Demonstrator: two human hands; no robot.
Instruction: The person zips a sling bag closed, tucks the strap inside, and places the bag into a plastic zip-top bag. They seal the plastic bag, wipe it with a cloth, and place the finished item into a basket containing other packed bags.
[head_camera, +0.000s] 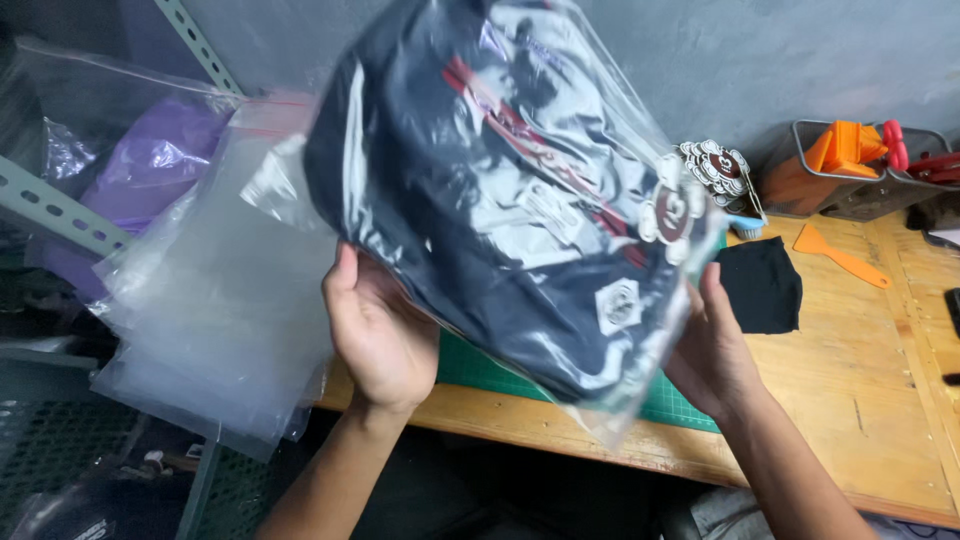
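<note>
While we hold the bagged garment (500, 190) up over the surface (850, 400), our left hand (375, 335) cups its lower left edge, fingers spread beneath — our right hand (712, 350) grips the lower right corner, thumb on the plastic. Dark cloth inside, red stripe, white patches. Below it a green mat (480, 372); right, a black cloth (762, 285) and orange scraper (838, 255). Empty bags (215, 320) hang left.

Wooden table (850, 400) with green cutting mat (480, 372), black cloth (762, 285), orange scraper (838, 255).
</note>
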